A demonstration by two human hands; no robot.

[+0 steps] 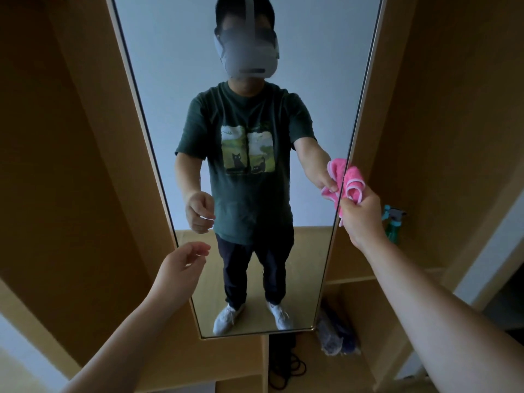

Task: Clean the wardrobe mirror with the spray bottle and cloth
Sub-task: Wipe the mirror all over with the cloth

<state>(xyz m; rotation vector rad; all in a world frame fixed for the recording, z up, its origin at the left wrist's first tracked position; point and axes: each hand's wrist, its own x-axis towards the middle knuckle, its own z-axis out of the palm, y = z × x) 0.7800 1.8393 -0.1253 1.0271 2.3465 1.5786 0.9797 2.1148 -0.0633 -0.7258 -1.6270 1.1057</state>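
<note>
Pink cloth (pixel 353 184) is pinched, bunched, by the right hand (pixel 361 215) at the right edge of the mirror (pixel 170 80) — wiping looks barely begun, with most of the glass still to be done. The left hand (pixel 181 268) is held empty, fingers loosely curled, before the mirror's lower left. The spray bottle (pixel 394 222) is parked right of the mirror.
</note>
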